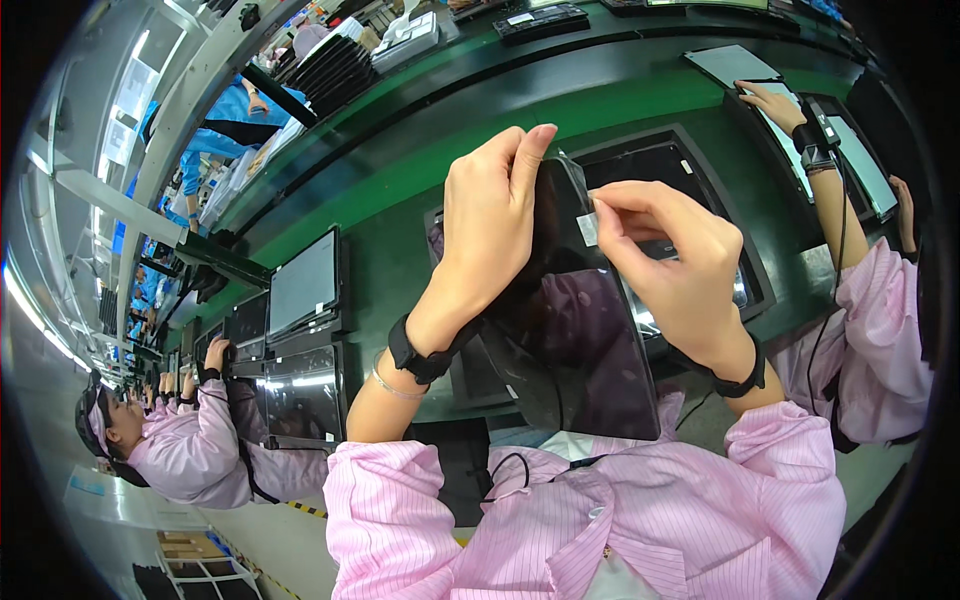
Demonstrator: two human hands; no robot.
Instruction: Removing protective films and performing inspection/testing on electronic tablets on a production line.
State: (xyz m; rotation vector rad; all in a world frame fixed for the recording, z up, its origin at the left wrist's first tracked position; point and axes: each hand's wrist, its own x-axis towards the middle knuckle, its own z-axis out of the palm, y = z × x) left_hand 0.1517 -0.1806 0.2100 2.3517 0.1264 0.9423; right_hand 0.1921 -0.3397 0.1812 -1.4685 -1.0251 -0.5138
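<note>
A dark, glossy display panel (pixel 590 340) stands tilted before my chest, its lower edge close to my shirt. My left hand (pixel 490 205) is closed on the panel's upper left side, thumb pointing up and the other fingers curled out of sight. At the upper right edge, the thumb and forefinger of my right hand (pixel 670 250) are pinched together. What lies between those fingertips is too small to make out. A white tab (pixel 587 229) sits on the panel just below them. Clear film (pixel 572 168) seems to show at the top corner.
Behind the panel, another dark screen (pixel 650 165) lies in a black tray on the green bench (pixel 390 215). Screens (pixel 305 280) stand along the left side. At right, a co-worker's hand (pixel 775 105) touches a pale panel (pixel 790 140). Another person in pink (pixel 190 440) works at left.
</note>
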